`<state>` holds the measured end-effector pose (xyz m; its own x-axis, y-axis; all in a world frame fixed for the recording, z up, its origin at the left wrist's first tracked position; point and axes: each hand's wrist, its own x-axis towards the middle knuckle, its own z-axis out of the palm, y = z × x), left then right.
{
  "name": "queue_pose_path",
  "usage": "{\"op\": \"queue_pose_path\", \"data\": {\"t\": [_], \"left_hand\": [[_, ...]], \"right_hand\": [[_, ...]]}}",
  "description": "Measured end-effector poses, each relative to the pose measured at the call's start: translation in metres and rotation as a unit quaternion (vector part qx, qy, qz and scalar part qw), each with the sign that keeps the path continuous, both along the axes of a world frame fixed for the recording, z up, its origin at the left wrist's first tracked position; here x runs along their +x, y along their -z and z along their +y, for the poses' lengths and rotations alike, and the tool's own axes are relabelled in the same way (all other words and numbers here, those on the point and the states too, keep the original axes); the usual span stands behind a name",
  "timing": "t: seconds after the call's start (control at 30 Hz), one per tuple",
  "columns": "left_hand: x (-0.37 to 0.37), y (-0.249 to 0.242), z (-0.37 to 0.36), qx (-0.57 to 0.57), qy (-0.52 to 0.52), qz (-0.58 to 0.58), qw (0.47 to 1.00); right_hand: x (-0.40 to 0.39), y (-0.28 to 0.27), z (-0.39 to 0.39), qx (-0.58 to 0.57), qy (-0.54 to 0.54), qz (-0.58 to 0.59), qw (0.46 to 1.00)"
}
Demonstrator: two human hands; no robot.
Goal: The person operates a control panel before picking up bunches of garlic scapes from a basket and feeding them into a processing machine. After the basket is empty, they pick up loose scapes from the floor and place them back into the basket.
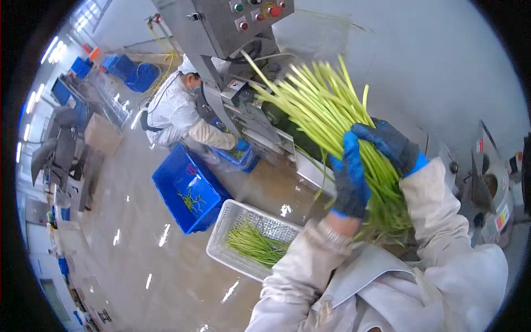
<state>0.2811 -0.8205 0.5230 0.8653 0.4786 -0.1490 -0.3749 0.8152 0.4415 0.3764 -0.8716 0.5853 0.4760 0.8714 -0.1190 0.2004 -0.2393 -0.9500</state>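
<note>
A large bundle of long green stalks [326,105] is held up in front of my chest, its pale ends fanned toward the machine. My left hand [352,177], in a blue and dark glove, is wrapped round the near side of the bundle. On its other side my right hand [387,145], gloved the same way, presses against the stalks with its fingers closed on them. Below and to the left, a white basket [221,243] holds more green stalks [257,243].
A metal machine [221,27] with buttons stands ahead. Beside it a co-worker [177,108] in white bends over a small blue crate [251,162]. A larger blue bin [171,171] with short green pieces sits on the wet floor. More equipment [489,182] is at the right.
</note>
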Motion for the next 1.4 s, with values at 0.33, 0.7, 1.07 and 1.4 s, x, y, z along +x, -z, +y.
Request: {"op": "queue_pose_path", "data": {"t": [0.33,0.7,1.07,1.4], "left_hand": [[0.107,0.192,-0.048,-0.302,-0.014,0.023,0.953],[0.147,0.225,0.145,-0.218,-0.072,-0.173,0.958],[0.017,0.163,0.035,0.397,-0.250,0.366,0.804],[0.087,0.225,0.080,-0.037,-0.091,0.110,0.989]], "right_hand": [[0.100,0.186,-0.016,-0.158,-0.093,-0.126,0.975],[0.095,0.179,0.072,-0.289,-0.023,-0.323,0.901],[0.078,0.199,0.027,-0.211,-0.125,-0.397,0.884],[0.094,0.207,0.082,-0.286,-0.088,-0.328,0.896]]}}
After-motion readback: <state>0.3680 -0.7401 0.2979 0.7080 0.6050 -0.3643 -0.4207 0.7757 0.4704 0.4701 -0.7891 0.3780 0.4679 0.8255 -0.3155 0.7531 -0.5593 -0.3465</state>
